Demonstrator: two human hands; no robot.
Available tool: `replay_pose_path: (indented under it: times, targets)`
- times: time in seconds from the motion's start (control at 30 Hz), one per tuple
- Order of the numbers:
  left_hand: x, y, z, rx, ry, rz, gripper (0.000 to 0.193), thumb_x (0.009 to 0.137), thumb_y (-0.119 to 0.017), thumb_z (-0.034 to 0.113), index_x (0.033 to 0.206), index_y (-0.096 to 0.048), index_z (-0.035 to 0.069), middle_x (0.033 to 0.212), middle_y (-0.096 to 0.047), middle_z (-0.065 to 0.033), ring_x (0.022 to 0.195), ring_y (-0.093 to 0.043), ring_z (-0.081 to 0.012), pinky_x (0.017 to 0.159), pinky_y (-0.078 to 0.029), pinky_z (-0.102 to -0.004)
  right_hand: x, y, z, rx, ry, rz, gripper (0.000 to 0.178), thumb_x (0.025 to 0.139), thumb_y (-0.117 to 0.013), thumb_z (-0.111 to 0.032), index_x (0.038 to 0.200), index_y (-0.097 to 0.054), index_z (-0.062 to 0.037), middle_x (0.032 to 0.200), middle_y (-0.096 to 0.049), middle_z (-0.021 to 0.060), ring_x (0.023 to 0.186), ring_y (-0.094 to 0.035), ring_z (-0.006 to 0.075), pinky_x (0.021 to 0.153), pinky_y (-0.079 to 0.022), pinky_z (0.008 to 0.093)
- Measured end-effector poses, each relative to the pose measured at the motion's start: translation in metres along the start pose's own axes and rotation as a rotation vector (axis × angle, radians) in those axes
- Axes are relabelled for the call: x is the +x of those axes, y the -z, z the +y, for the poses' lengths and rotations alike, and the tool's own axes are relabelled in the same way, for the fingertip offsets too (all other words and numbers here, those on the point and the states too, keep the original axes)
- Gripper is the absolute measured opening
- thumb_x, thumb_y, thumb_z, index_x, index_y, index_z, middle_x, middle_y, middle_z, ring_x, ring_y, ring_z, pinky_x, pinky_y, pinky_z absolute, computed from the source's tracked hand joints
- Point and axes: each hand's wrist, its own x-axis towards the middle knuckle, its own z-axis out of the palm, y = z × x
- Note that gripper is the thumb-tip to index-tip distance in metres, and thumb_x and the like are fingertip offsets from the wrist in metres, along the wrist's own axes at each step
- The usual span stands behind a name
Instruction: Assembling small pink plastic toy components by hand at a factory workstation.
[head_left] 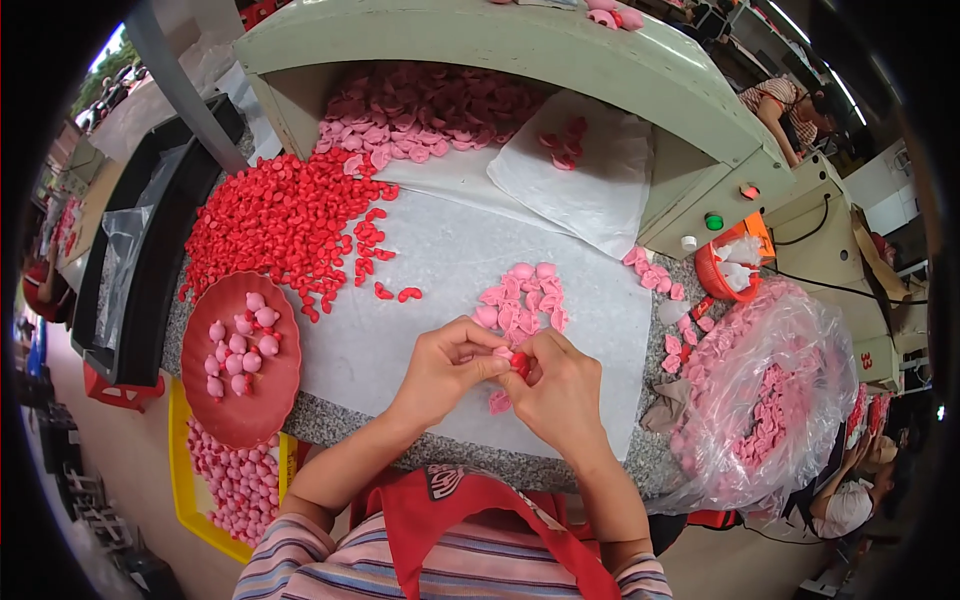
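Left hand (440, 375): reaches in from the near edge; its thumb and forefinger close in a pinch on the pink side of a small pink-and-red piece (520, 363).
Right hand (562, 390): meets the left hand at the same piece; its fingers are bent in close around the red side, though how firmly they press I cannot tell.
Pink-and-red piece: held between both hands, above the near middle of a white sheet (340, 350) on the speckled grey surface (335, 420).
Pink pieces: a loose cluster (522, 300) lies on the sheet just beyond the hands; a single pink piece (499, 402) lies on their near side.
Red pieces: a broad heap (270, 215) spreads at the far left, a few strays trailing right onto the sheet.
Bowl: a red dish (235, 422) at the left contains round pink balls (237, 344) with red bits on them.
Crate: yellow (183, 480), lower than the surface at the near left, filled with pink and red pieces (232, 480).
Cabinet: a pale green box (470, 45) along the far side, pink shells (420, 115) heaped inside.
Right side: an orange basket (708, 275) with white bottles (738, 272), and nearer, a clear plastic bag (815, 385) of pink pieces.
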Motion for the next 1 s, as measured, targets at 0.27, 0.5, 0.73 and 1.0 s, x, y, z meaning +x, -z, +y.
replay_pose_path:
  times: [0.27, 0.5, 0.73, 1.0]
  targets:
    - [0.006, 0.009, -0.008, -0.507, 0.307, -0.058, 0.014, 0.085, -0.060, 0.006, 0.098, -0.058, 0.002, 0.095, -0.063, -0.0102, 0.089, -0.062, -0.0180, 0.078, -0.053, -0.0307, 0.008, 0.019, -0.006, 0.134, -0.033, 0.013, 0.034, 0.061, -0.080, -0.017, 0.083, -0.060, -0.0010, 0.068, -0.059, 0.0049, 0.053, -0.055, 0.0134, 0.052, -0.046, 0.0273]
    - [0.003, 0.003, 0.013, -0.215, 0.167, -0.074, 0.014, 0.079, -0.064, -0.002, 0.092, -0.059, -0.001, 0.089, -0.061, -0.0086, 0.083, -0.061, -0.0157, 0.072, -0.053, -0.0283, 0.008, 0.016, -0.004, 0.234, -0.028, -0.047, 0.026, 0.062, -0.077, -0.007, 0.079, -0.060, -0.0007, 0.069, -0.058, 0.0053, 0.054, -0.054, 0.0120, 0.050, -0.045, 0.0242]
    - [0.025, -0.007, 0.007, -0.071, 0.055, -0.053, 0.012, 0.071, -0.066, -0.011, 0.077, -0.058, -0.004, 0.082, -0.057, -0.0075, 0.078, -0.060, -0.0144, 0.068, -0.052, -0.0257, 0.013, 0.012, 0.022, 0.314, 0.163, 0.076, 0.020, 0.062, -0.073, 0.001, 0.076, -0.059, 0.0000, 0.067, -0.056, 0.0050, 0.054, -0.054, 0.0113, 0.049, -0.043, 0.0227]
    - [0.207, -0.054, -0.014, 0.397, -0.489, -0.011, 0.012, 0.068, -0.070, -0.001, 0.073, -0.059, -0.002, 0.079, -0.059, -0.0117, 0.075, -0.061, -0.0197, 0.067, -0.052, -0.0300, 0.058, 0.035, 0.068, 0.004, -0.106, 0.499, 0.065, 0.065, -0.080, -0.015, 0.120, -0.048, -0.0052, 0.104, -0.053, 0.0094, 0.078, -0.059, 0.0201, 0.061, -0.050, 0.0286]
